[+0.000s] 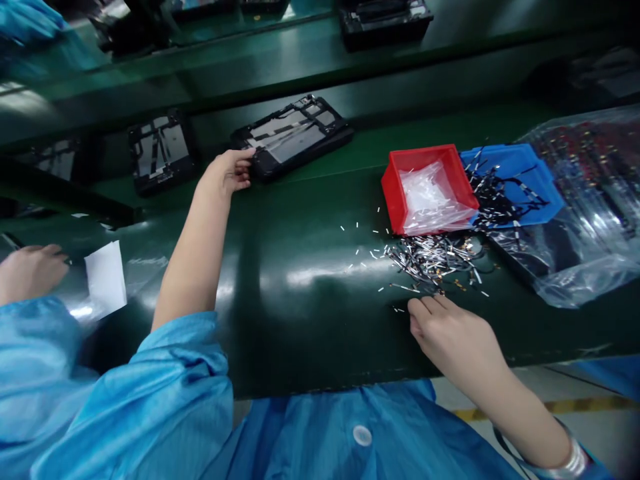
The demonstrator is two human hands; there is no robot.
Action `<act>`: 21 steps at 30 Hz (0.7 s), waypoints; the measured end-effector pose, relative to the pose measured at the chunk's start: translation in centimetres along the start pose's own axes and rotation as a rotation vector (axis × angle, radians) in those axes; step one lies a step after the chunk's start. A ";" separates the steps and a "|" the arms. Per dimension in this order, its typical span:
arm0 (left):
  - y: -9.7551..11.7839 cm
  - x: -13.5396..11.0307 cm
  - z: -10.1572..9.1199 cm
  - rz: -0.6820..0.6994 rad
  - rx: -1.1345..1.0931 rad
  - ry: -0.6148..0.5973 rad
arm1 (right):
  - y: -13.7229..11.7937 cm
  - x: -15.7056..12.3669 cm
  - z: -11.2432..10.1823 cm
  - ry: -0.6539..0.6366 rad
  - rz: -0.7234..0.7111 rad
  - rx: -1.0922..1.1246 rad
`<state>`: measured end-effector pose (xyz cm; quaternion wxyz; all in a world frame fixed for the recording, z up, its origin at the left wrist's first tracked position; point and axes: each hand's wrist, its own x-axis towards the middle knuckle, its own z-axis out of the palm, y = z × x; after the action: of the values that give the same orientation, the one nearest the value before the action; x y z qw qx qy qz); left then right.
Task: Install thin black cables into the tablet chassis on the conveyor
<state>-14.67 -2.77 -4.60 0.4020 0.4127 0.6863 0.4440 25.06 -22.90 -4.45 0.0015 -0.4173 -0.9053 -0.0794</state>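
My left hand [227, 172] reaches out over the green belt, its fingers curled on the near left corner of a black framed panel [293, 135]. My right hand [445, 330] rests near the belt's front edge, fingers drawn together at the edge of a loose pile of small metal strips [433, 257]. What the fingertips pinch, if anything, is too small to see. Both arms wear blue sleeves.
A red bin [395, 193] lined with clear plastic and a blue bin [545, 190] with more strips stand behind the pile. Clear plastic bags [590, 220] lie at right. Another black panel [160, 150] sits further left. A co-worker's hand [30, 270] and a white card [106, 277] are at far left.
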 end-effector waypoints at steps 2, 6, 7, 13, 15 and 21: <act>0.1 -1.7 1.1 -0.106 -0.071 -0.076 | 0.0 0.0 0.1 0.010 0.020 0.018; 0.3 -5.8 4.5 -0.228 -0.384 -0.146 | 0.0 -0.3 0.2 0.041 0.059 0.079; 0.3 -7.2 5.2 -0.256 -0.460 -0.152 | 0.0 -0.4 0.2 0.045 0.074 0.110; -1.8 -19.6 6.8 -0.314 -0.674 -0.248 | 0.0 0.1 -0.8 0.136 0.293 0.639; -3.1 -24.5 6.7 -0.374 -0.727 -0.305 | -0.2 1.0 -1.1 0.159 0.377 0.891; -5.1 -34.8 6.2 -0.688 -0.768 -0.747 | -1.6 3.9 -1.8 0.045 0.413 1.292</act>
<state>1.63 -34.54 -4.65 0.8532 0.1223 0.3850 0.3299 21.17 -21.24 -2.62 0.2844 -0.4953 -0.6725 0.4707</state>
